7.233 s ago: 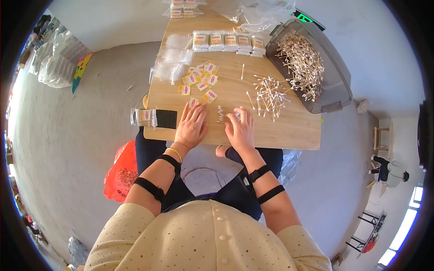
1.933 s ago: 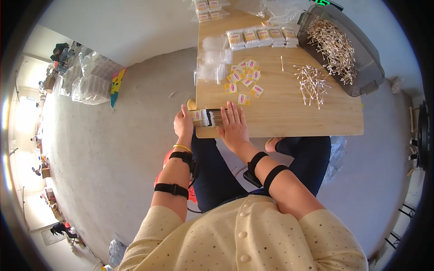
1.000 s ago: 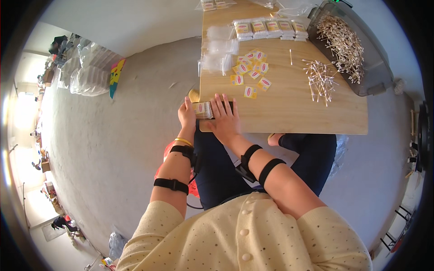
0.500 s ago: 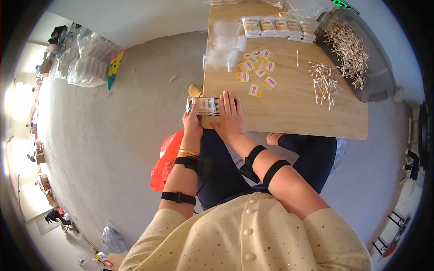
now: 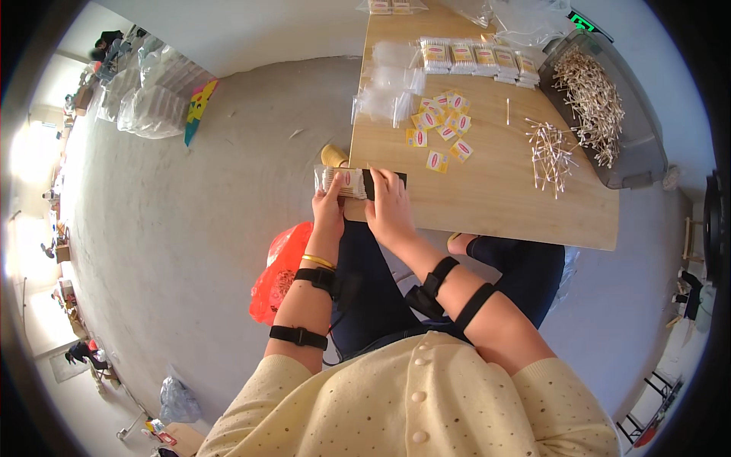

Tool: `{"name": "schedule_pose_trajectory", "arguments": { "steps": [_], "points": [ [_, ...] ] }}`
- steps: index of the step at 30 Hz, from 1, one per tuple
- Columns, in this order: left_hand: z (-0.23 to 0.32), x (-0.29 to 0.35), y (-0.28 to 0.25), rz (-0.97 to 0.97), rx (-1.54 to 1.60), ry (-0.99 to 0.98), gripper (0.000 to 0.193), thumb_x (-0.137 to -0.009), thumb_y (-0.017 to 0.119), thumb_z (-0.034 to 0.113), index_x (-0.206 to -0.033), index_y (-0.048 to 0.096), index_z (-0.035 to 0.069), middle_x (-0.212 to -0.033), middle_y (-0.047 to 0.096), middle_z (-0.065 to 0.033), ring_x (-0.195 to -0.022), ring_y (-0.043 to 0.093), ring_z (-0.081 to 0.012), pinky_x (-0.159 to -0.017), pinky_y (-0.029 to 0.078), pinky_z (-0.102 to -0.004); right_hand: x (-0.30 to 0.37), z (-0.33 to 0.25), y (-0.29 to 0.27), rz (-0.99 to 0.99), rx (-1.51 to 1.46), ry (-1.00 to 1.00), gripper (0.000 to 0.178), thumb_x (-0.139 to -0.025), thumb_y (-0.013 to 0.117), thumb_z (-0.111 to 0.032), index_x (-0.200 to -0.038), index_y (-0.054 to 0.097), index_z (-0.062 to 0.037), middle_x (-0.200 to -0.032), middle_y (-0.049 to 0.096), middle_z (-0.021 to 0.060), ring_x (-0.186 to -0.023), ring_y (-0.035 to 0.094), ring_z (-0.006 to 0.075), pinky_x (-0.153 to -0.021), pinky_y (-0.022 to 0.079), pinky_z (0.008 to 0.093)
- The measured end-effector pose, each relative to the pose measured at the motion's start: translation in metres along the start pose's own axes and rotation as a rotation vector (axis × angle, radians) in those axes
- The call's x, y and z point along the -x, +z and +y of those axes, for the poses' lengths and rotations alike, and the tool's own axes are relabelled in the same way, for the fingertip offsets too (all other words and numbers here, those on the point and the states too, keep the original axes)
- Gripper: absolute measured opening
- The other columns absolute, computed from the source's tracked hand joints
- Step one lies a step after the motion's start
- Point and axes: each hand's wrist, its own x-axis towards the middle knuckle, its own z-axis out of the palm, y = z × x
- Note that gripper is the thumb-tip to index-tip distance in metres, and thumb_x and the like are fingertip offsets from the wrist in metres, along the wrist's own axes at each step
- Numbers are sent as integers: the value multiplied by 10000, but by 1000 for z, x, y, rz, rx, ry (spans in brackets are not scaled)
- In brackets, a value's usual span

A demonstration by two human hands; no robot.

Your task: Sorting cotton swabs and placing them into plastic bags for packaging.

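Note:
At the table's near left corner, a clear bag of cotton swabs [image 5: 351, 183] with a yellow and white card overhangs the edge. My left hand [image 5: 328, 206] grips it, thumb on top. A flat black holder [image 5: 368, 184] lies at the right end of the swabs. My right hand [image 5: 390, 207] is closed over that holder, fingers bent across its top. Beyond my hands, several loose yellow and white cards [image 5: 437, 161] lie scattered on the table.
Clear empty bags [image 5: 384, 103] lie along the left side of the wooden table [image 5: 487, 206]. Filled swab packs [image 5: 462, 58] stand in a row at the back. Loose swabs [image 5: 551, 156] lie beside a grey bin [image 5: 638, 137] full of swabs. A red bag [image 5: 272, 278] is by my left leg.
My right hand's fingers have gone from lying flat over the swabs to bending around the black holder. More of the holder now shows beside the swabs. The view has shifted slightly.

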Motion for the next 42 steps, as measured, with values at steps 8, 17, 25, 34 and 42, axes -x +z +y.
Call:
{"name": "schedule_pose_trajectory", "arguments": {
  "steps": [8,17,25,34,42],
  "points": [
    [-14,-9,-6,22,94,-25,339,-971,762,224,-1207,651,8,-1108,704,-79,-985,697,-203,-842,581,-355,-21,-20,36,-90,-291,432,695,-869,560,8,-1543,392,12,-1399,422,222,-1323,448,395,-1147,388,427],
    [-11,-8,-3,-20,96,-40,365,-949,793,213,-1227,660,17,-1091,721,-63,-943,708,-166,-811,576,-318,-28,-10,35,-120,-678,321,633,-871,514,53,-1502,464,43,-1394,509,192,-1307,542,273,-1134,411,352],
    [-10,-5,0,12,75,-53,333,-955,785,219,-1210,666,41,-1092,718,-43,-922,692,-145,-789,558,-305,-32,-2,-2,-368,-911,588,509,-920,509,62,-1426,556,66,-1373,620,133,-1154,669,195,-1027,509,331],
    [-8,-8,-8,-18,28,-57,334,-940,803,287,-1176,679,86,-992,699,4,-823,638,-90,-670,496,-251,-40,-7,-11,-314,-934,707,420,-991,465,26,-1401,545,78,-1321,648,164,-966,745,210,-924,594,341],
    [15,-3,-14,143,15,-6,343,-924,820,301,-1177,678,118,-1010,704,16,-904,666,-114,-782,509,-279,-40,-29,-5,-453,-991,658,379,-1013,539,-52,-1388,565,-1,-1208,675,116,-974,733,202,-881,588,325]
  ]
}}
